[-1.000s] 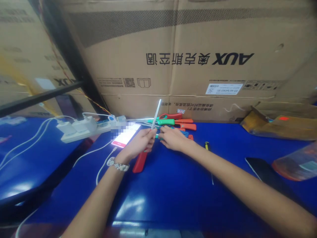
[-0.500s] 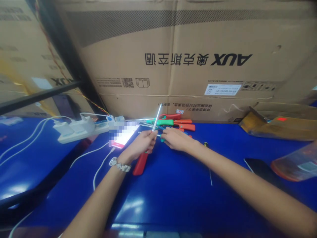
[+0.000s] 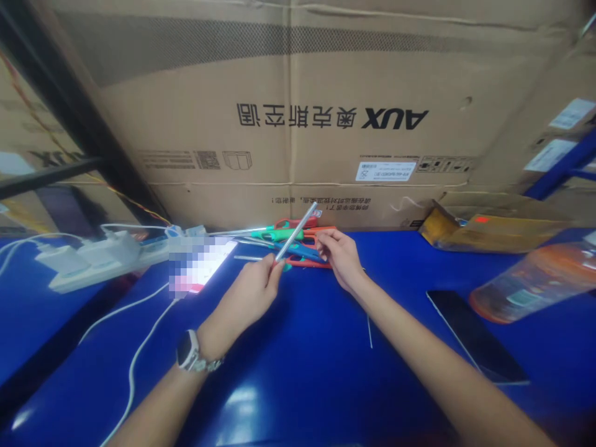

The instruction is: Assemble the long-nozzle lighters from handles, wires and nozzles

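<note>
My left hand (image 3: 249,293) is closed round a long tool whose shiny metal shaft (image 3: 298,228) slants up and to the right; its handle is hidden in my fist. A watch sits on that wrist. My right hand (image 3: 339,256) lies just right of the shaft on a pile of hand tools (image 3: 298,243) with red, green and blue handles, its fingers stretched towards a red handle with nothing plainly gripped.
A big cardboard box (image 3: 298,112) walls off the back of the blue table (image 3: 302,372). A lit phone (image 3: 200,267) on a white cable and a power strip (image 3: 93,259) lie to the left. A dark tablet (image 3: 475,335), an orange-tinted bag (image 3: 535,282) and a brown packet (image 3: 470,228) lie to the right.
The view has swung to the right. My left hand has tilted the shaft further right, and the red handle below it no longer shows. My right hand has shifted right along the pile.
</note>
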Action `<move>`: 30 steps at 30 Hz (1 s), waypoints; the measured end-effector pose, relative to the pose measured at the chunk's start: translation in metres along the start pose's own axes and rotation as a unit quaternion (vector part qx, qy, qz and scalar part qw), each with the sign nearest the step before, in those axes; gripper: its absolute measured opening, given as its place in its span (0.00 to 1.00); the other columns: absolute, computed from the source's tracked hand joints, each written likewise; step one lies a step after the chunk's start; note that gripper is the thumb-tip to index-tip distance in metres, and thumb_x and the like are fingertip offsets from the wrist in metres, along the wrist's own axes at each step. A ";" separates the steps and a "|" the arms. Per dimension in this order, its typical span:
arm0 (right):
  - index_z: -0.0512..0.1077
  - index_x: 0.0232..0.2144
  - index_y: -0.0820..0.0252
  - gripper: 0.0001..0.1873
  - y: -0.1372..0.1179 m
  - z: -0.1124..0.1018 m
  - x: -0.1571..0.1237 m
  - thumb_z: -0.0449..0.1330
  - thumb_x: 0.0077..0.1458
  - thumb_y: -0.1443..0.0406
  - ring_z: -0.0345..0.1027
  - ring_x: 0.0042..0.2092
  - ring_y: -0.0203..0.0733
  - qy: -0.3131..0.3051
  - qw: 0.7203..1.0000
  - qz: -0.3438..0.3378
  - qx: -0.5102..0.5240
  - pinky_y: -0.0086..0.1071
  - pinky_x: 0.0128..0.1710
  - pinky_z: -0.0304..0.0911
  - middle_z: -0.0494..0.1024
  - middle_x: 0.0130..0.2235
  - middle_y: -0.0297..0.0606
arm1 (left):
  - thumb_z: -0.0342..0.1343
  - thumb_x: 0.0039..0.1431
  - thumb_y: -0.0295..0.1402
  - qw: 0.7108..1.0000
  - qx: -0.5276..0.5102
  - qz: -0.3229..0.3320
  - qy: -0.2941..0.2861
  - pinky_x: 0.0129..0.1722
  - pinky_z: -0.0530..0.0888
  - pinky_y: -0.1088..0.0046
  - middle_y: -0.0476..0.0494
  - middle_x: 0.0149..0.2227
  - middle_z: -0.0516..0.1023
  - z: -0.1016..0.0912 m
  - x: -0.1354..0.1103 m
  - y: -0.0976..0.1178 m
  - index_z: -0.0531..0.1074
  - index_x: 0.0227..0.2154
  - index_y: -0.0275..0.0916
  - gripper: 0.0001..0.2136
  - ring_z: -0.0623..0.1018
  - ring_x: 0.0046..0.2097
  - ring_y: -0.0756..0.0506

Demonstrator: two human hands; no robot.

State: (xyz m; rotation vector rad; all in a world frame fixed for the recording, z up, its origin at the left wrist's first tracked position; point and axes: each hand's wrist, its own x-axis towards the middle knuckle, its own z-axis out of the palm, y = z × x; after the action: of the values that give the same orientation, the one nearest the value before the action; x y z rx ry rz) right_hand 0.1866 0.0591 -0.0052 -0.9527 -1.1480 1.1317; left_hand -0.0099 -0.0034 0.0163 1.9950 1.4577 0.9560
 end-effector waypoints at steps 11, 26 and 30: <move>0.71 0.41 0.60 0.12 0.005 0.019 -0.050 0.60 0.60 0.58 0.67 0.44 0.46 -0.227 0.811 -0.239 -0.483 0.41 0.48 0.60 0.75 0.39 0.42 | 0.44 0.68 0.38 0.970 0.217 -0.062 -0.086 0.28 0.57 0.71 0.44 0.26 0.73 -0.008 0.009 -0.025 0.64 0.27 0.41 0.13 0.73 0.28 0.43; 0.69 0.25 0.61 0.21 -0.013 -0.007 -0.018 0.68 0.47 0.50 0.63 0.20 0.31 -0.029 0.998 0.041 0.038 0.27 0.20 0.55 0.73 0.22 0.32 | 0.41 0.69 0.40 0.965 0.238 0.023 -0.108 0.29 0.59 0.71 0.46 0.25 0.70 -0.017 0.005 -0.020 0.59 0.29 0.42 0.13 0.72 0.27 0.43; 0.73 0.24 0.61 0.20 -0.018 -0.007 -0.016 0.71 0.43 0.52 0.60 0.21 0.29 -0.027 0.991 0.036 0.123 0.27 0.22 0.57 0.71 0.21 0.30 | 0.40 0.70 0.40 0.956 0.265 0.017 -0.128 0.29 0.60 0.70 0.46 0.25 0.71 -0.014 0.005 -0.021 0.61 0.30 0.42 0.13 0.72 0.26 0.44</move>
State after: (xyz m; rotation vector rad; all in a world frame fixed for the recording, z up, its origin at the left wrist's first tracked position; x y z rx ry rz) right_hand 0.1957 0.0396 0.0081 -0.7824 -0.9961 1.3310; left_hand -0.0329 0.0081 0.0110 2.4097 1.6515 0.3061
